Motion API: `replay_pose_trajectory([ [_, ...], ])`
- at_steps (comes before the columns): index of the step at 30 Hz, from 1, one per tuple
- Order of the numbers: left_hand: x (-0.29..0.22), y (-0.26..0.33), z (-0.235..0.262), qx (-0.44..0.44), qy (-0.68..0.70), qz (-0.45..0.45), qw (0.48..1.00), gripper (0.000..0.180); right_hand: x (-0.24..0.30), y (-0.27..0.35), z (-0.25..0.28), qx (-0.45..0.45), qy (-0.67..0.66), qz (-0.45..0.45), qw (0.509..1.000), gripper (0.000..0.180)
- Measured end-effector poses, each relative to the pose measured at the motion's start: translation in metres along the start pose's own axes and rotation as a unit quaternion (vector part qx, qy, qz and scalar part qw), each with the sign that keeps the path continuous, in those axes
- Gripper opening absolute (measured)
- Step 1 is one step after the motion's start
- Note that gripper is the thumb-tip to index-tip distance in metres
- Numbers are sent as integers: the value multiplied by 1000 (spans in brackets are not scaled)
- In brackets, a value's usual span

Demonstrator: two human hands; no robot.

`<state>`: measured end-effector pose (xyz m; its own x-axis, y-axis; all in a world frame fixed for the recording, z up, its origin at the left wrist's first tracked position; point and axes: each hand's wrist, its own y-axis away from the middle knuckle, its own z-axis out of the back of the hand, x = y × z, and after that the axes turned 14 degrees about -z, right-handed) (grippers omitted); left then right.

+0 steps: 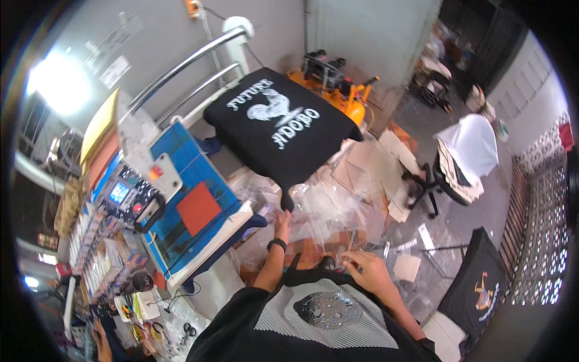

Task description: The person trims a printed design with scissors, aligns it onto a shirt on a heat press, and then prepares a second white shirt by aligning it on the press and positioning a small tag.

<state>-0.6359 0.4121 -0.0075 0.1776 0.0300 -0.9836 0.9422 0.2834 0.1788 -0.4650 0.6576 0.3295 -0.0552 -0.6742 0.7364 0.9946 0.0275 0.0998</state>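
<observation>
A black T-shirt point(241, 136) with a white rooster print and white lettering lies spread over a raised platen ahead of me. One end of its cloth hangs down toward me in a narrow point. My left hand point(282, 223) reaches forward, its fingers closed at the tip of that hanging cloth; the exact grip is small and blurred. In front of my body, to the right, is my right hand point(367, 269), fingers loosely bent and apart, with nothing visible in it.
A heat press with a control panel point(120, 193) and blue bed point(208, 208) stands left, a red square point(199, 208) on it. Clear plastic point(325, 211) and cardboard point(368, 166) litter the floor. An orange compressor point(356, 111), a loaded chair point(464, 157) and another person's hand point(101, 338) also show.
</observation>
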Motion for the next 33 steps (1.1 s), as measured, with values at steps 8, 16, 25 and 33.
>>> replay_pose_trajectory([
  [8, -263, -24, -104, 38, 164, -166, 972, 31, -85, -83, 21, -150, -24, -122, 981, 58],
  [16, -477, -15, -297, 51, 4, -804, 593, 54, -95, -351, 96, -445, -136, -242, 851, 90],
  [25, -538, 12, -470, 58, 86, -834, 542, 82, -227, -116, 194, -661, 19, -452, 599, 39],
  [33, -547, 146, -589, 454, 346, -395, 720, 45, -257, 68, 187, -734, 171, -598, 272, 34],
])
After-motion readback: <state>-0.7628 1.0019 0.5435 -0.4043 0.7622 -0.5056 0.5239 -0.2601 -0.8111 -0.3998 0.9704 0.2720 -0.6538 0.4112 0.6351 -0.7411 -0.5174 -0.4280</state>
